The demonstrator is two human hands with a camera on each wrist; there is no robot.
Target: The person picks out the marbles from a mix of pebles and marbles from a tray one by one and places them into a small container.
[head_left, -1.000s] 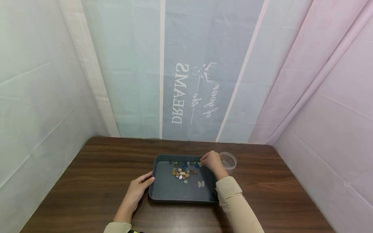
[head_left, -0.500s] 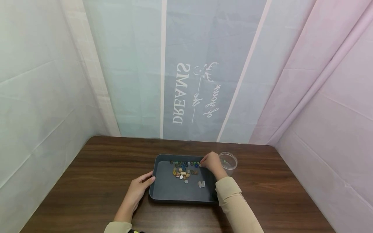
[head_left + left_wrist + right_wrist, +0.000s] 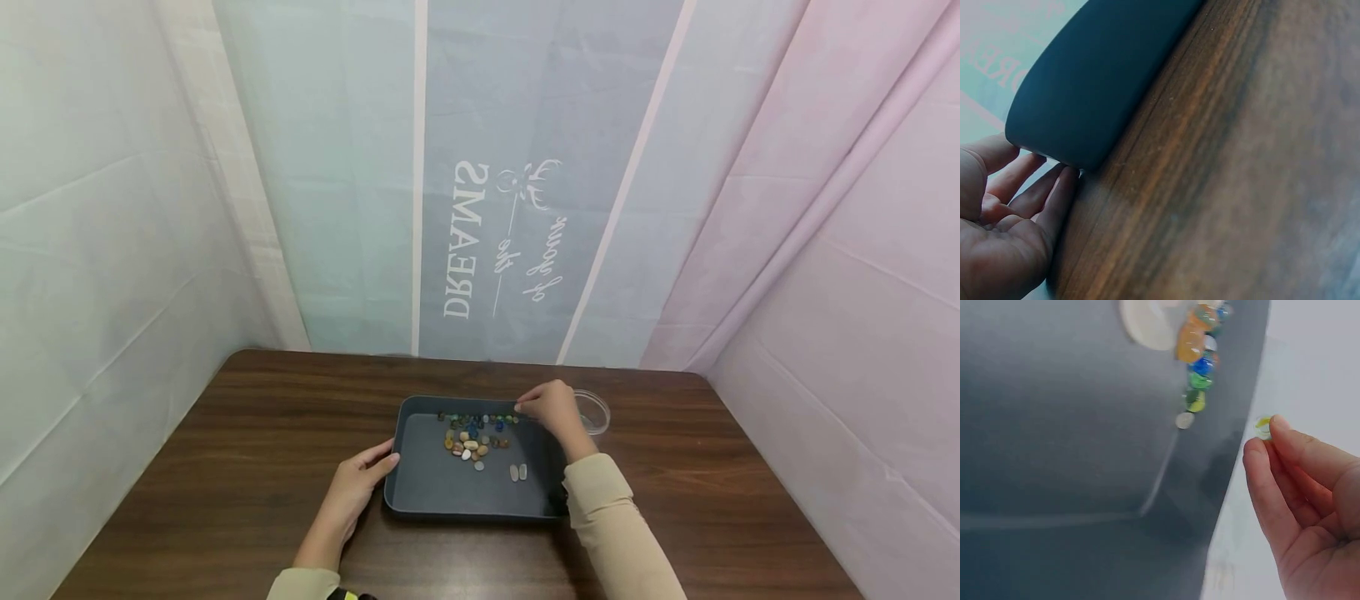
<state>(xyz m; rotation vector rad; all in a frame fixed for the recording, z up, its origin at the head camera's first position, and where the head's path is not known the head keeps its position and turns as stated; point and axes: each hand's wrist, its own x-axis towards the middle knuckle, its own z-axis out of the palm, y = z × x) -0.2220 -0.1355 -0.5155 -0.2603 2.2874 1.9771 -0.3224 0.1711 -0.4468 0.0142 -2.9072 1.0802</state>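
Note:
My left hand (image 3: 351, 487) grips the left wall of a dark grey rectangular tray (image 3: 435, 492), thumb over the rim and fingers outside. In the left wrist view the tray's outer wall (image 3: 1097, 81) meets those fingertips. My right hand (image 3: 557, 408) is over the tray's far right corner. It pinches a clear glass marble (image 3: 1262, 427) with a yellow-green swirl between thumb and fingertips, beyond the rim in the right wrist view. A row of coloured marbles (image 3: 1199, 380) lies along the tray's far wall. Tan, brown and white pebbles (image 3: 470, 446) lie mid-tray.
A round clear container (image 3: 596, 414) stands on the wooden table (image 3: 262, 450) beyond the tray's right side, partly hidden by my right hand. Two pale oval stones (image 3: 518, 472) lie apart in the tray. A printed curtain (image 3: 360, 250) hangs behind the table.
My right hand has lifted from the far right of the marble row and shifted slightly right, with a marble pinched in its fingertips. My left hand stays on the tray.

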